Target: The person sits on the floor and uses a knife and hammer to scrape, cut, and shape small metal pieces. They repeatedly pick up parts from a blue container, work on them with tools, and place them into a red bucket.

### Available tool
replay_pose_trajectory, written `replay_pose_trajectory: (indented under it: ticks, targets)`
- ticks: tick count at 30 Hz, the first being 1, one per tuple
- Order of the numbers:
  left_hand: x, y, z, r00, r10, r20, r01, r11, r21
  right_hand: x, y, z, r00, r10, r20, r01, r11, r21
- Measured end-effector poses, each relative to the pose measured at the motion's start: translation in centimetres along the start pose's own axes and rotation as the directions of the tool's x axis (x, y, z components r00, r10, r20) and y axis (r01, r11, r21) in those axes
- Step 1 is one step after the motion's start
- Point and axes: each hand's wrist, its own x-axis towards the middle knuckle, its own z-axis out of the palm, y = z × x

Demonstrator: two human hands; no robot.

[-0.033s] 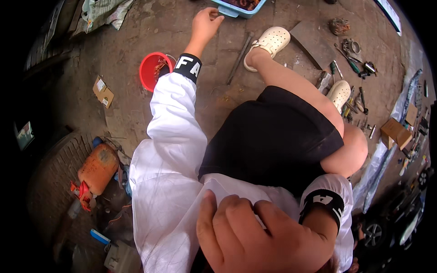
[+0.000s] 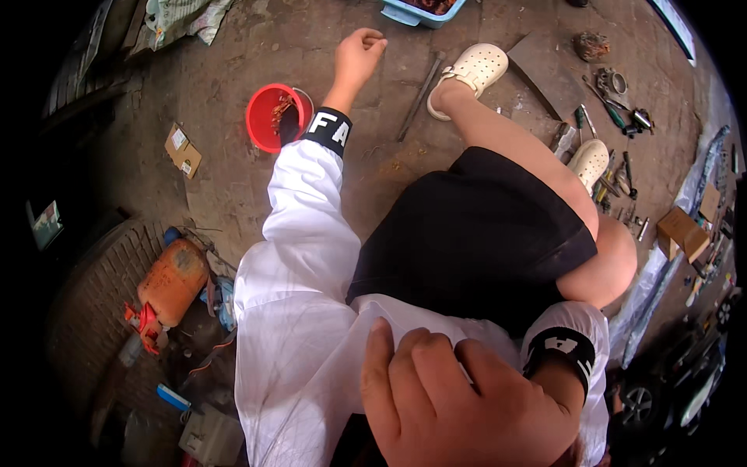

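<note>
My left hand [image 2: 360,58] reaches forward over the ground, thumb and fingers closed together; what they hold, if anything, is too small to make out. Just beyond it, at the top edge, stands a light blue plastic basin [image 2: 406,15] with dark reddish-brown pieces inside. Beside my left wrist is a red bucket [image 2: 254,117] holding some reddish-brown bits and something dark. My right hand [image 2: 475,397] is close in front of my white top, its back showing and its fingers curled in. Whatever lies under those fingers is hidden.
A metal bar [image 2: 420,97] lies beside my beige clog [image 2: 481,66]. Tools, such as a green-handled screwdriver [image 2: 615,115], and metal parts are scattered right. A cardboard piece [image 2: 183,152] lies left, above a rusty orange tank [image 2: 173,282]. A cardboard box [image 2: 683,233] sits far right.
My left hand has come away from the blue basin's rim, slightly nearer to me. The whole view has shifted a little; the right hand keeps its curled shape.
</note>
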Motion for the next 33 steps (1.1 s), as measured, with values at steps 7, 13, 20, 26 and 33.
replay_pose_trajectory:
  ticks: [7, 13, 20, 26, 33]
  targets:
    - [-24.8, -14.9, 6.8, 0.797, -0.604, 0.002, 0.602, 0.795, -0.069, 0.0, -1.3, 4.9, 0.996, 0.015, -0.088, -0.025, 0.993, -0.112]
    - [-30.6, -14.8, 6.5, 0.740, -0.523, -0.424, 0.642, 0.736, 0.213, 2.1, -1.3, 2.2, 0.992, 0.123, 0.009, -0.123, 0.981, 0.149]
    - [-29.5, -17.7, 6.9, 0.711, -0.610, -0.351, 0.690, 0.700, 0.182, 2.2, -1.8, 1.3, 0.991, 0.136, 0.009, -0.136, 0.976, 0.169]
    - [-30.5, -21.3, 5.1, 0.758, -0.599, -0.257, 0.651, 0.671, 0.355, 3.6, -2.8, -1.3, 0.952, -0.066, 0.299, 0.003, 0.978, 0.209]
    - [-27.6, -16.1, 4.8, 0.871, -0.482, -0.095, 0.456, 0.721, 0.522, 2.3, -7.5, 1.5, 0.917, 0.302, -0.261, -0.295, 0.953, 0.068]
